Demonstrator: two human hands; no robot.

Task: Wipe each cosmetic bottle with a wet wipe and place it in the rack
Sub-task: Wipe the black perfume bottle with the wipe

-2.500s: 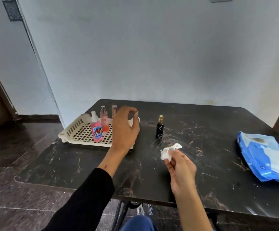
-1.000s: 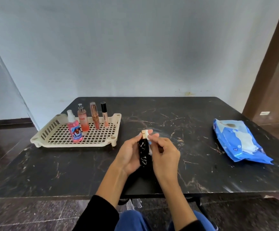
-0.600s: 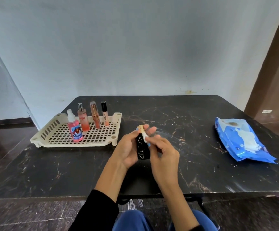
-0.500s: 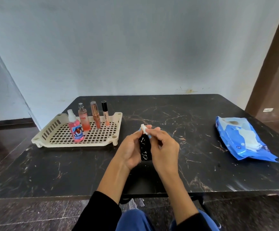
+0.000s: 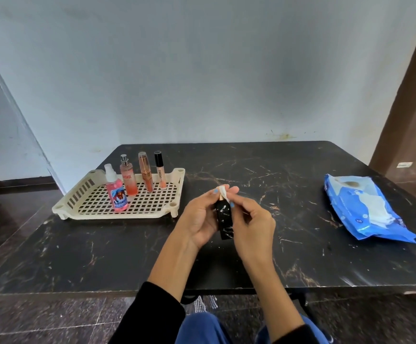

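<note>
A blue wipe pack (image 5: 365,209) lies right on the table (image 5: 127,256); four bottles stand in the rack (image 5: 87,194). The left hand (image 5: 199,219) grips the black marbled bottle (image 5: 224,222). The right hand (image 5: 254,224) pinches a wet wipe (image 5: 222,193) on its cap.

Black long sleeves (image 5: 152,316) on both arms, pushed up to leave the forearms bare; the right cuff (image 5: 293,335) only just showing at the bottom edge. Blue trousers (image 5: 202,328) over the knees, below the counter (image 5: 102,256) edge. Light blue polish on the nails of the left hand (image 5: 198,219) and the right hand (image 5: 254,227). Bare wrists, bare fingers.
</note>
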